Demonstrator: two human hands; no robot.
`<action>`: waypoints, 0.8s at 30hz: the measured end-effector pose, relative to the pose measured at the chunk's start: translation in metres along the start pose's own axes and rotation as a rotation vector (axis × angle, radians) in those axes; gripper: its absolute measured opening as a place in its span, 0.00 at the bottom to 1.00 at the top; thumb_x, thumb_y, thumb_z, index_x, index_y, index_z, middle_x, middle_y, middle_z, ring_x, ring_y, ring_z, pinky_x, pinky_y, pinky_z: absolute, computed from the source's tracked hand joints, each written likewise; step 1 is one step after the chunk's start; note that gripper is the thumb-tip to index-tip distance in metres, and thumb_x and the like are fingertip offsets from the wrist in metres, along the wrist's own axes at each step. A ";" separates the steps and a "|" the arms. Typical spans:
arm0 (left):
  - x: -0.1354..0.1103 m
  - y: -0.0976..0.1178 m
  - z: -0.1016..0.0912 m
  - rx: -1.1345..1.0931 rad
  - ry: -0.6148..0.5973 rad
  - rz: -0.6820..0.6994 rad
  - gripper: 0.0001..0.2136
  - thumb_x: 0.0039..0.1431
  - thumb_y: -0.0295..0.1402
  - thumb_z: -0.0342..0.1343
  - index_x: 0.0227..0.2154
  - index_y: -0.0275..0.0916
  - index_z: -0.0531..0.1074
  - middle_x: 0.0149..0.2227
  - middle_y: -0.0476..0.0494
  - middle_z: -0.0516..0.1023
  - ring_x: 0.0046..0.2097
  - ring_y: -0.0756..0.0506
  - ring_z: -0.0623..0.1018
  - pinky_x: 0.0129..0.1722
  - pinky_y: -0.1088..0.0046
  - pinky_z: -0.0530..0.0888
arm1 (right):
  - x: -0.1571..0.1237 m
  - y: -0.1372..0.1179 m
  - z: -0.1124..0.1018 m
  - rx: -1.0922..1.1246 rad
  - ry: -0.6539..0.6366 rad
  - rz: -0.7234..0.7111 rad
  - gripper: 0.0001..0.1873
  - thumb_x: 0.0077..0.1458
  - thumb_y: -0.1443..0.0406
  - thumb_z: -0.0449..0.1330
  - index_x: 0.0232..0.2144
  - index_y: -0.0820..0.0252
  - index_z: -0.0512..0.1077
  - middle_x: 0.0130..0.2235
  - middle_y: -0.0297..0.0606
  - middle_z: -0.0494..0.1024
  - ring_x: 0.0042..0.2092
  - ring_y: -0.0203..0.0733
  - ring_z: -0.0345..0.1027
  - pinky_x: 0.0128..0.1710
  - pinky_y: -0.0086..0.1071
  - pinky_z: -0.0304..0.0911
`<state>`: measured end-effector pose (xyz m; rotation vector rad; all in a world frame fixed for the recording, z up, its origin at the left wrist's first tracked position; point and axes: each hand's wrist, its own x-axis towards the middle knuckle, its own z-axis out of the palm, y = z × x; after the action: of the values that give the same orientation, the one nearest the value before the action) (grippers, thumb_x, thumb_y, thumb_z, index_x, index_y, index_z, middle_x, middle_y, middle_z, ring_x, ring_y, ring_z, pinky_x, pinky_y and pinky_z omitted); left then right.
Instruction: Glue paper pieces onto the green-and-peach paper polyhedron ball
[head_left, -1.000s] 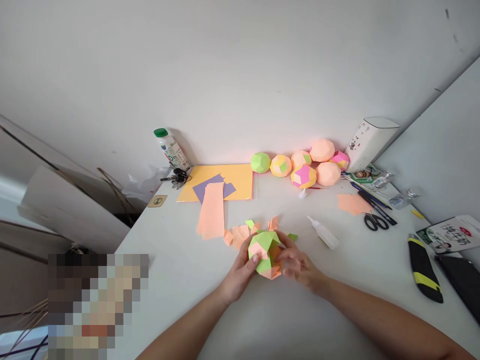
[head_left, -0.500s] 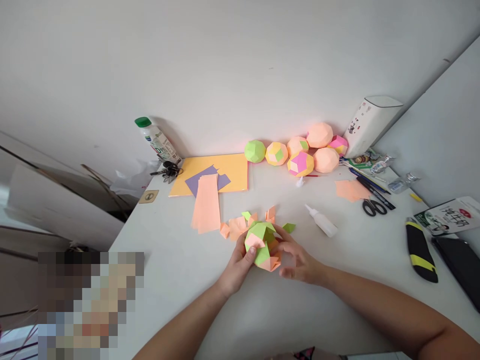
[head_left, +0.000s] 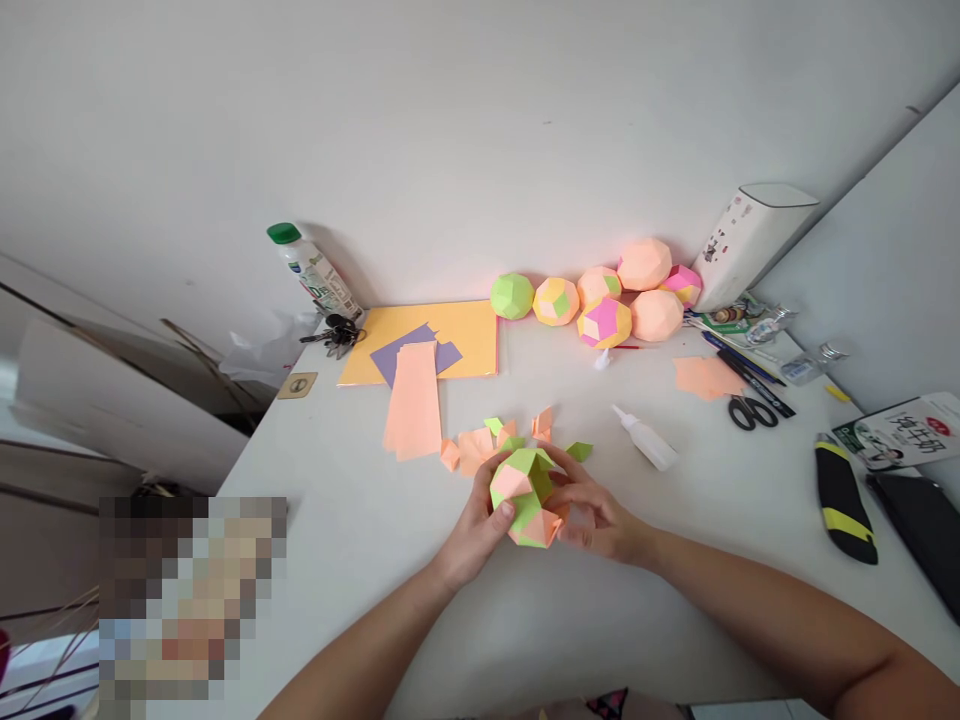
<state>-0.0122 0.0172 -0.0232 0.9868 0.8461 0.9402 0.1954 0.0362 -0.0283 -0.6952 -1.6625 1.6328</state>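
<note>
Finding: my left grip (head_left: pixel 476 525) is clamped on the left side of a green-and-peach faceted ball of folded paper (head_left: pixel 517 495), the thumb flat against its front. The ball is held up above the near part of the white tabletop (head_left: pixel 360 530). My right grip (head_left: pixel 602 512) is half curled at the ball's open right side; whether its fingers pinch a flap, I cannot tell.

Step in hand, in my judgement: fitting and pressing paper facets at the gap. The next move calls for a steady left hold and light right-hand pressure on the loose peach edge, as the thin shell could crease or spring apart.

Surroundings: loose peach folded-paper pieces (head_left: pixel 474 452) lie just beyond the ball, and a small green folded-paper piece (head_left: pixel 579 452) sits near my right fingers, where either could be brushed aside. A white plastic squeeze bottle with a narrow nozzle (head_left: pixel 651 445) lies on its side to the right. Farther back, multicoloured faceted paper balls (head_left: pixel 604 322) stand grouped by the wall, well apart from the work.
</note>
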 end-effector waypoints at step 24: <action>-0.012 -0.011 0.013 0.528 0.088 0.190 0.20 0.67 0.39 0.41 0.60 0.47 0.57 0.62 0.40 0.58 0.62 0.39 0.60 0.59 0.55 0.63 | 0.006 -0.002 -0.011 0.218 -0.105 0.081 0.13 0.58 0.57 0.58 0.30 0.59 0.76 0.64 0.39 0.57 0.64 0.51 0.51 0.59 0.44 0.53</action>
<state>-0.0022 -0.0004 -0.0275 1.5087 1.1204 0.9450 0.2007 0.0478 -0.0259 -0.5818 -1.5146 1.9032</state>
